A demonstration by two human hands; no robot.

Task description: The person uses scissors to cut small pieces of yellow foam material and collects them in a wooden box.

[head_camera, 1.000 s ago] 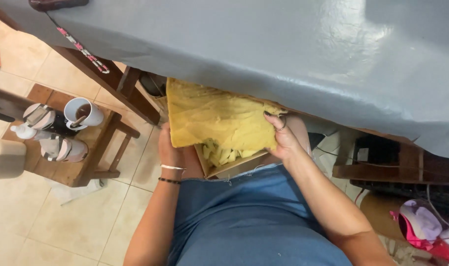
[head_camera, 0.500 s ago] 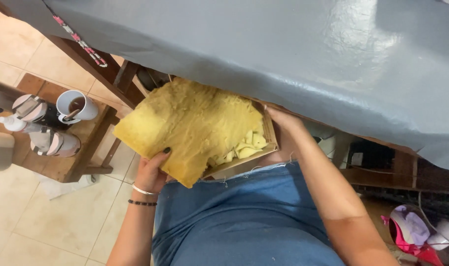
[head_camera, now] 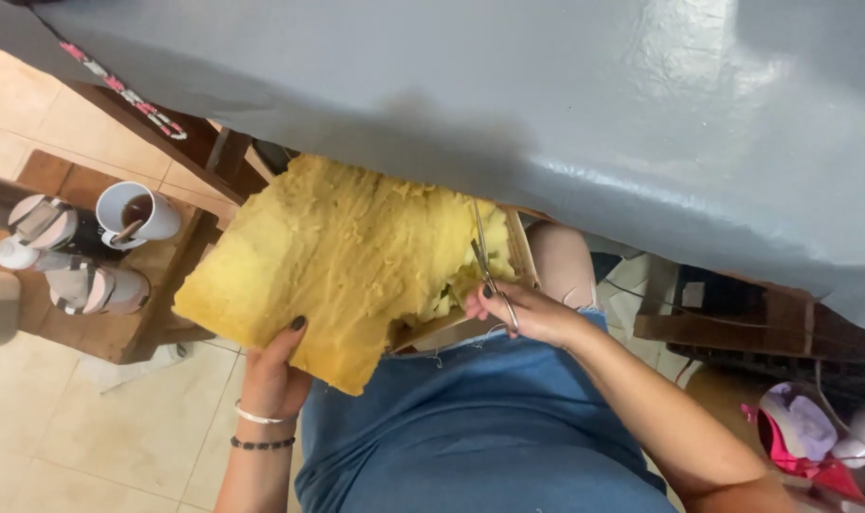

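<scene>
One ragged, crumbly slab of yellow foam (head_camera: 342, 261) lies over the lap under the grey vinyl sheet (head_camera: 546, 104). The left hand (head_camera: 275, 375) pinches its lower edge. The right hand (head_camera: 527, 313) grips what seems to be one pair of metal scissors (head_camera: 484, 261).

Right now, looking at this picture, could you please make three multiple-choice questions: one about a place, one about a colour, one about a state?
1. Where does the white mug stand?
A. on the grey sheet
B. on the low wooden stool
C. in the box

2. What colour is the foam slab?
A. yellow
B. blue
C. white

3. What does the right hand hold?
A. nothing
B. a mug
C. scissors

Answers:
1 B: the mug sits on the wooden stool at the left.
2 A: the foam is yellow, gripped at its lower edge by the left hand.
3 C: the scissors are in its fingers, blades over the foam.
</scene>
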